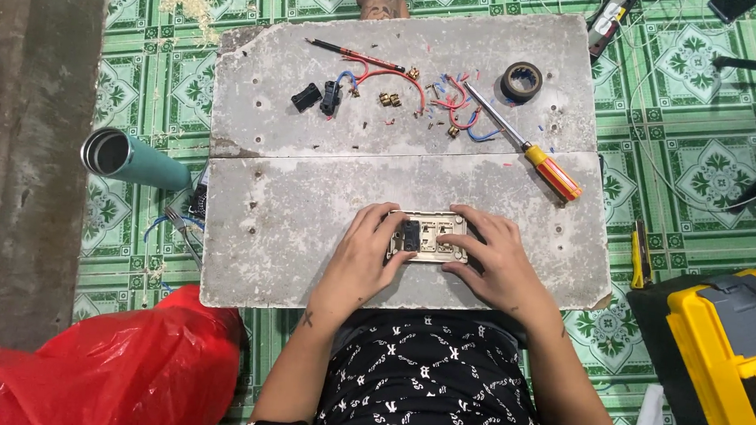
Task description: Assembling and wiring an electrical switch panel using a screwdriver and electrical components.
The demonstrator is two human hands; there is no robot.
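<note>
A person seated on a green patterned tile floor (708, 169) grips a cream rectangular plastic switch plate (428, 237) with both hands on a low, pitted grey slab table (274, 224). The left hand (360, 259) clasps the plate's left end, its fingers (376, 221) curled over the far edge and the thumb pressing near a black switch module (410, 233) seated in the plate. The right hand (494, 260) clasps the right end, fingers (472, 217) hooked over the top corner. The plate lies flat near the table's near edge, held between the two hands.

On the far half of the table lie an orange-and-yellow-handled screwdriver (524, 142), a roll of black electrical tape (521, 80), loose red and blue wire offcuts (453, 100), small brass terminals (390, 99), two loose black switch modules (318, 98) and a thin red-handled tool (356, 54). Off the table's left edge lies a teal metal flask (135, 160) on its side; a red plastic bag (120, 367) sits at lower left, and a yellow-and-grey tool case (728, 352) at lower right.
</note>
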